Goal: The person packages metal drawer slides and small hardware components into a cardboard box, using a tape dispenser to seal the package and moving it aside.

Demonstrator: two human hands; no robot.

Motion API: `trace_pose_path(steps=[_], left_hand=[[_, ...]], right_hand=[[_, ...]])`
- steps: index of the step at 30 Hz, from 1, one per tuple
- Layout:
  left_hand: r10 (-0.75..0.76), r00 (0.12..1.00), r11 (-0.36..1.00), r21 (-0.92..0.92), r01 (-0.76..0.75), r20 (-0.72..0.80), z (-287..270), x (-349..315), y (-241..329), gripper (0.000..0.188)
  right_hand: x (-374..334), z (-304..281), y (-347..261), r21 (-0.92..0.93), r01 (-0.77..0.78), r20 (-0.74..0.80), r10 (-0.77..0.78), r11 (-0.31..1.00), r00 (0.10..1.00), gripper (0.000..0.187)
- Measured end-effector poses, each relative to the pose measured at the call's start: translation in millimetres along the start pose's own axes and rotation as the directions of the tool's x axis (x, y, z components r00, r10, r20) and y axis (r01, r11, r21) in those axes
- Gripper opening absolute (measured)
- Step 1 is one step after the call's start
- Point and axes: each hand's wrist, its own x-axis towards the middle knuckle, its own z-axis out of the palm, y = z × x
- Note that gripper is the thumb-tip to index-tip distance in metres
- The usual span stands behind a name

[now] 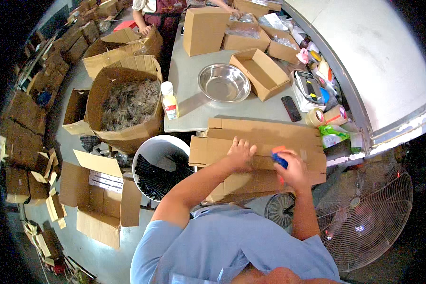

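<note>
A flattened-looking cardboard box [265, 130] with its flaps spread lies at the table's near edge, in front of my body. My left hand [242, 154] rests on it, palm down with the fingers stretched out. Closed around an orange and blue tape dispenser [279, 160], my right hand [294, 169] is over the right part of the cardboard. My fingers cover much of the dispenser, so its contact with the box cannot be made out.
A steel bowl [224, 83], a white bottle [169, 100], a phone [291, 109] and tape rolls [315, 117] stand on the table. A white bucket [142, 150] holds black rods. Open cartons [99, 225] stand left; a fan [364, 215] is right. A co-worker [163, 16] stands beyond.
</note>
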Motion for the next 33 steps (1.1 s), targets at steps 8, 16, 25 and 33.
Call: trace_pose_path(steps=[8, 16, 25, 33], left_hand=[[-0.211, 0.943, 0.955, 0.153, 0.256, -0.258, 35, -10, 34, 0.058], [-0.684, 0.143, 0.698, -0.584, 0.413, -0.716, 65, -81, 45, 0.068], [-0.943, -0.280, 0.155, -0.982, 0.104, -0.179, 56, -40, 8, 0.081], [-0.924, -0.379, -0.073, -0.947, 0.312, -0.054, 45, -45, 9, 0.060]], right_hand=[[6, 21, 29, -0.338, 0.306, 0.386, -0.166, 0.890, 0.907, 0.056], [161, 56, 18, 0.505, 0.300, 0.579, -0.576, 0.809, 0.578, 0.050], [193, 198, -57, 0.824, -0.031, 0.546, -0.780, 0.565, 0.306, 0.042], [202, 228, -51, 0.555, 0.279, 0.642, -0.617, 0.784, 0.454, 0.027]])
